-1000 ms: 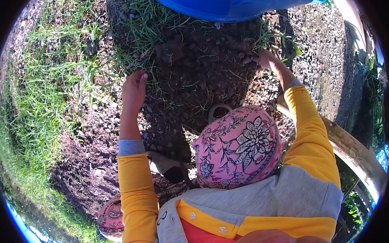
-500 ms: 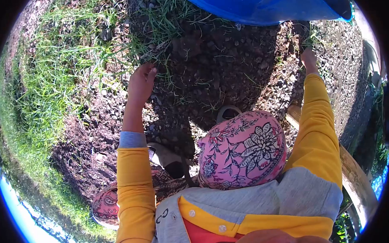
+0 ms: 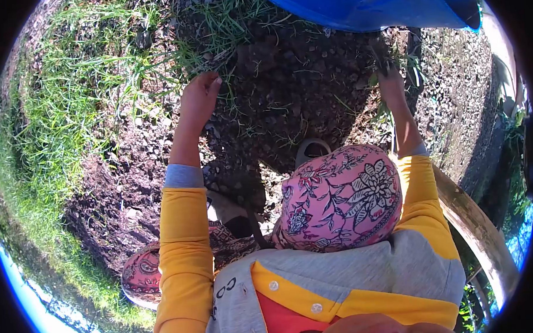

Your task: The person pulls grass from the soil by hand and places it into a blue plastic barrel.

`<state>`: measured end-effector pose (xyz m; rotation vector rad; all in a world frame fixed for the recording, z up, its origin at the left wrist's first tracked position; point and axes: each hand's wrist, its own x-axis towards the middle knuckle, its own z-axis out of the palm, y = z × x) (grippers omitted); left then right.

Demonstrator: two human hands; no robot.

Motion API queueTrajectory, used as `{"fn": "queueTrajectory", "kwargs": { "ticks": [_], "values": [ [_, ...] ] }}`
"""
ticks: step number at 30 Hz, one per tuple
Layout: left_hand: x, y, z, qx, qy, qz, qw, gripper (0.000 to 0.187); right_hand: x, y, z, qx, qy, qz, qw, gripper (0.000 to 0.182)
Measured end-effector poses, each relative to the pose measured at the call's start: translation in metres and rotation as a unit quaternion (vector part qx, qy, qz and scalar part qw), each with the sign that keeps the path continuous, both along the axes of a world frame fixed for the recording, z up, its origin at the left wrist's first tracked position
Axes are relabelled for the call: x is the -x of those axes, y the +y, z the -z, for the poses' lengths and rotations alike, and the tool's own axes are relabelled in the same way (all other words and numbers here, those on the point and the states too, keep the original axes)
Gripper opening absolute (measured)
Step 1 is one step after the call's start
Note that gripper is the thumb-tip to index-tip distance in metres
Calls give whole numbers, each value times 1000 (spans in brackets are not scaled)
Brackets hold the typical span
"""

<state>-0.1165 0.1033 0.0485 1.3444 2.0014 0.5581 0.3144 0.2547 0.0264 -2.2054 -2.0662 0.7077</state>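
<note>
My left hand (image 3: 198, 98) is low over the soil at the edge of the grass (image 3: 219, 59), its fingers curled in and the thumb tip showing. Grass blades lie just beyond the fingertips; what the fingers hold, if anything, is hidden. On the other side of the dark soil (image 3: 299, 89), my right hand (image 3: 392, 89) is closed round a tuft of weeds (image 3: 415, 73). Green leaves stick out on both sides of this hand, and a dark, blurred clump shows above its fingers.
A large blue plastic container (image 3: 378, 7) stands just beyond the hands. My knee in pink flowered cloth (image 3: 344, 199) is below them, with a shoe (image 3: 313, 150) on the soil. A wooden pole (image 3: 477, 224) lies at the right; gravel (image 3: 458, 95) spreads beyond my right hand.
My right hand has moved left and nearer to me from beside the gravel, with weeds now showing in it. My left hand has shifted slightly away from me.
</note>
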Motion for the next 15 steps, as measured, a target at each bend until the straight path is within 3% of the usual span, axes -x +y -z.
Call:
{"fn": "queueTrajectory", "kwargs": {
  "ticks": [3, 5, 8, 11, 12, 15],
  "values": [
    [-1, 3, 6, -14, -4, -1, 1000, 24, 52, -56, -10, 34, 42, -25, 998, 48],
    [0, 1, 11, -24, -12, -4, 1000, 24, 71, -80, -14, 82, -45, -92, 991, 49],
    [5, -7, 11, -25, -28, -14, 999, 23, 53, -97, 26, 154, -68, -121, 978, 46],
    [12, -17, 10, -10, -31, -34, 999, 23, 52, -107, 10, 94, -62, -219, 969, 40],
    [15, -20, 14, -6, -29, -39, 999, 23, 50, -109, 8, 141, -38, -239, 960, 35],
    [19, -23, 19, -11, -32, -53, 998, 23, 52, -117, -1, 46, -8, -335, 941, 34]
  ]
}}
